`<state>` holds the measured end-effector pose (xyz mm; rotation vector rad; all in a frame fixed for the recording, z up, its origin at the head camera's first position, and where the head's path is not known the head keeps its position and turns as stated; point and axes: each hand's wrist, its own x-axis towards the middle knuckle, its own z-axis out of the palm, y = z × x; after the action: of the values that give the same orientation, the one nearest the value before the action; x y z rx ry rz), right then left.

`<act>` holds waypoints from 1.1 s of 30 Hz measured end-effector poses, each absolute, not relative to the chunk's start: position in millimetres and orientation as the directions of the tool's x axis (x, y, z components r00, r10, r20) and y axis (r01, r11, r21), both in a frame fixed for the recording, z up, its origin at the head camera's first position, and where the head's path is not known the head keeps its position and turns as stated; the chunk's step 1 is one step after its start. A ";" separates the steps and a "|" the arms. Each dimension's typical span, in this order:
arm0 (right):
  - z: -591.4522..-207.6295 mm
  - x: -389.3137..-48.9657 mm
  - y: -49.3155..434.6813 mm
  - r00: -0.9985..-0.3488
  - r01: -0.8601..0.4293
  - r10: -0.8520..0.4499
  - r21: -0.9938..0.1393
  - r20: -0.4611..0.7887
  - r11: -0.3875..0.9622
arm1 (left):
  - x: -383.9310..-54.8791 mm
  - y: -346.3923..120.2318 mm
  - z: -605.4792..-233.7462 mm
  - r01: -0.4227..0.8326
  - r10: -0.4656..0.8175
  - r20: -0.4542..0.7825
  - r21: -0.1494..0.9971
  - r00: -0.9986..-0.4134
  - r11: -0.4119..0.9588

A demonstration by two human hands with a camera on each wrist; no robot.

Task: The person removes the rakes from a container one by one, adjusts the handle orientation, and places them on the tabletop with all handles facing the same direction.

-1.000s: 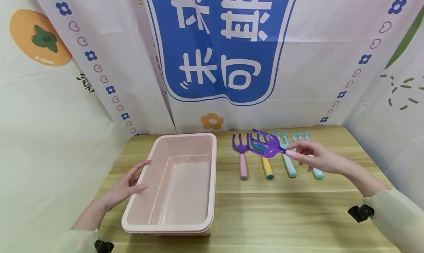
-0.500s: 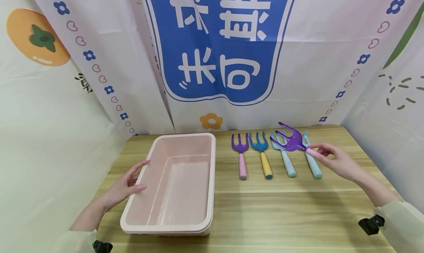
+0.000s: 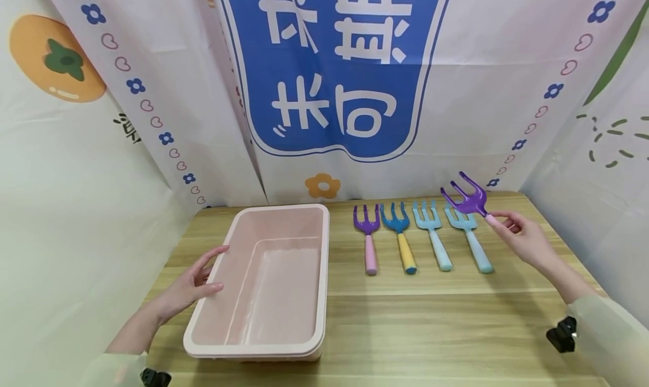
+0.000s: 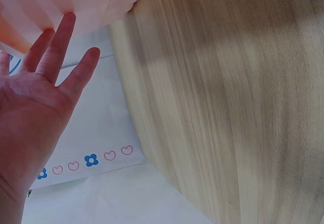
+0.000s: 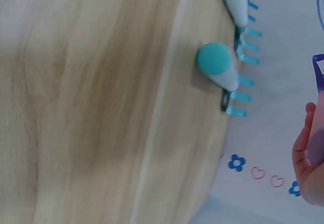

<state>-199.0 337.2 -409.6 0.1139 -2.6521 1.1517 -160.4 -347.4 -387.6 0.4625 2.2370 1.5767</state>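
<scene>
My right hand (image 3: pixel 525 241) holds a small garden fork with a purple head (image 3: pixel 472 203) by its pink handle, above the table's back right; in the right wrist view that pink handle (image 5: pixel 317 130) is cut off by the frame edge. Four-pronged look-alikes aside, a row of garden forks lies below: a purple-and-pink fork (image 3: pixel 370 254), a blue one with a yellow handle (image 3: pixel 407 253), and two light blue forks, the nearer-middle fork (image 3: pixel 439 249) and the rightmost fork (image 3: pixel 478 250). My left hand (image 3: pixel 183 292) rests at the left rim of a pink plastic bin (image 3: pixel 324 274), fingers extended and spread against its side.
The wooden table (image 3: pixel 405 330) stretches in front of the forks. A printed cloth (image 3: pixel 471 122) hangs behind its back edge, with more cloth at both sides.
My right hand has carried the purple-headed fork to the right, from over the middle forks to beyond the rightmost light blue fork's head. The left hand stays at the bin.
</scene>
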 end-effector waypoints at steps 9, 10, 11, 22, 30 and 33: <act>-430.6 -210.9 348.1 -0.975 -0.122 0.057 -0.723 0.217 0.680 | -160.8 -347.8 -387.7 0.062 0.461 -0.105 0.941 -0.881 0.332; -433.1 -211.8 349.3 -0.975 -0.113 0.062 -0.722 0.211 0.682 | -161.3 -347.8 -388.1 0.059 0.457 -0.108 0.940 -0.883 0.336; -435.3 -212.6 350.5 -0.976 -0.105 0.069 -0.721 0.208 0.685 | -161.5 -347.7 -388.5 0.060 0.456 -0.110 0.938 -0.883 0.341; -456.3 -222.1 368.1 -0.986 0.027 0.135 -0.691 0.102 0.723 | -162.5 -349.6 -392.0 0.069 0.459 -0.103 0.937 -0.883 0.343; -469.6 -223.4 372.2 -0.985 0.043 0.146 -0.682 0.095 0.730 | -162.8 -350.8 -392.9 0.065 0.454 -0.108 0.935 -0.884 0.348; -472.7 -224.0 373.4 -0.981 0.057 0.171 -0.695 0.096 0.717 | -163.1 -350.7 -392.6 0.065 0.452 -0.106 0.935 -0.886 0.348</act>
<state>-224.0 373.4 -472.7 -0.1855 -2.7668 1.1122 -163.1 -350.7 -392.6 0.4566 2.2699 1.5507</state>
